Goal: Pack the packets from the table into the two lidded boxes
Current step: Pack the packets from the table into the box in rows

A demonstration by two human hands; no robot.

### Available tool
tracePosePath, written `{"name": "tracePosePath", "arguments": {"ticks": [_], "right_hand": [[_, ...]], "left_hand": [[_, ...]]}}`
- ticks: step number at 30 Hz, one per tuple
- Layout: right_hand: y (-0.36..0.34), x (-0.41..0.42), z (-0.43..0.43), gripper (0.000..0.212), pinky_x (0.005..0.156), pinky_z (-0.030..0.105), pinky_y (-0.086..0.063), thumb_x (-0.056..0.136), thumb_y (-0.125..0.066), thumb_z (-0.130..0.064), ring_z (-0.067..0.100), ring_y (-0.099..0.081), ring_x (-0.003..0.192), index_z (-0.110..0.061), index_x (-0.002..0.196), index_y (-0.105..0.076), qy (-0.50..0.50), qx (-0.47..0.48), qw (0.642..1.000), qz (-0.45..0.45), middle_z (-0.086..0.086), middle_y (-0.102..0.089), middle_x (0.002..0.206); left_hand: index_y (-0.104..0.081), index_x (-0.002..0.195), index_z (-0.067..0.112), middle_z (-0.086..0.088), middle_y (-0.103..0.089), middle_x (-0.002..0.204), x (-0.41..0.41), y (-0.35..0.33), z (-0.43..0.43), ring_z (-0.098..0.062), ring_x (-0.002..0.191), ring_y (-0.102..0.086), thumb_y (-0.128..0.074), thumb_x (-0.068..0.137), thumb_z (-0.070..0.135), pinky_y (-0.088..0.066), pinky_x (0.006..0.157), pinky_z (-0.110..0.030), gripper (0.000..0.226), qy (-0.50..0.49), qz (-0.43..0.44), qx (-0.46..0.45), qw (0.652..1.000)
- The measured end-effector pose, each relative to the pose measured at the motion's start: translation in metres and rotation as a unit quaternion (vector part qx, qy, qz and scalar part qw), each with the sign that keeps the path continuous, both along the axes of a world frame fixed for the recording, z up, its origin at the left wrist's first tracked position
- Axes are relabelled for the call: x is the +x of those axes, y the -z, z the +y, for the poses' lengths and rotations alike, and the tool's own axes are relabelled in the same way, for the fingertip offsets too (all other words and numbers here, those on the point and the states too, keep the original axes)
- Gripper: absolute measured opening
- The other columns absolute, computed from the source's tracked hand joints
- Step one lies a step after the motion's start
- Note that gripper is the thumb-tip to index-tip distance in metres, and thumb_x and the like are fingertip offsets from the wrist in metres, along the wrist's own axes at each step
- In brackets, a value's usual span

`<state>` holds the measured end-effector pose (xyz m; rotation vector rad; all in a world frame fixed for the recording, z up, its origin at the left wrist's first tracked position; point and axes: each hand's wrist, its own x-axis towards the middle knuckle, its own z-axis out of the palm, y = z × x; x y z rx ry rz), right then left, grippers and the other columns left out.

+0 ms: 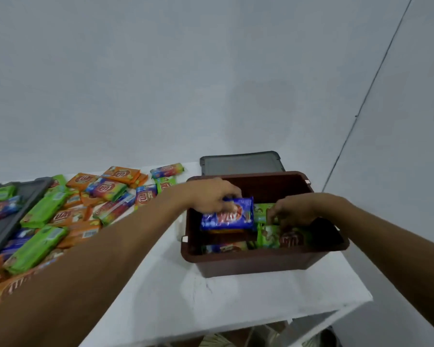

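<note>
Over brown box point(261, 257), left hand point(211, 196) grips packet point(227, 218) (blue).

Reaches in from the lower left with the bare left arm point(105, 251), left hand point(212, 196) palm-down at centre, fingers curled round a blue packet point(227, 216). Enters from the right edge with the right arm point(391, 244), right hand point(297, 211) knuckles-up, fingertips bent downward, grip unclear.

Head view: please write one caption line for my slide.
Left hand holds a blue packet inside the brown box; right hand touches a green packet there.
</note>
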<state>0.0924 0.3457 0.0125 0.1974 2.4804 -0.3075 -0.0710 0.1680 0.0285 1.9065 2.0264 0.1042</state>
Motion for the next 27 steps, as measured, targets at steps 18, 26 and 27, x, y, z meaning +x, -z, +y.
{"name": "tracePosePath", "arguments": {"ticks": [18, 26, 27], "right_hand": [[0.015, -0.002, 0.003, 0.032, 0.076, 0.032, -0.041, 0.095, -0.051, -0.031, 0.022, -0.053, 0.112, -0.039, 0.125, -0.06, -0.066, 0.114, 0.979, 0.154, -0.003, -0.052, 0.126], [0.001, -0.028, -0.003, 0.023, 0.068, 0.029, -0.042, 0.094, -0.052, -0.033, 0.011, -0.058, 0.097, -0.039, 0.113, -0.064, -0.079, 0.081, 0.954, 0.278, -0.017, -0.058, 0.102], [0.0, -0.032, -0.007, 0.021, 0.067, 0.029, -0.043, 0.094, -0.052, -0.033, 0.009, -0.059, 0.092, -0.038, 0.111, -0.064, -0.077, 0.077, 0.946, 0.304, -0.017, -0.061, 0.098]], "left_hand": [[-0.058, 0.129, 0.03, -0.003, -0.06, 0.122, 0.036, 0.025, -0.003, -0.025, 0.107, -0.058, -0.052, 0.095, 0.043, -0.047, 0.09, -0.04, 0.037, -0.001, 0.23, -0.139, 0.963], [-0.066, 0.118, 0.023, 0.004, -0.066, 0.115, -0.007, 0.006, -0.037, -0.014, 0.107, -0.057, -0.054, 0.096, 0.029, -0.046, 0.093, -0.037, 0.026, -0.031, 0.137, 0.053, 0.989], [-0.067, 0.117, 0.021, 0.003, -0.065, 0.114, -0.019, 0.006, -0.046, -0.014, 0.107, -0.055, -0.055, 0.095, 0.025, -0.045, 0.091, -0.034, 0.025, -0.052, 0.114, 0.116, 0.985]]}}
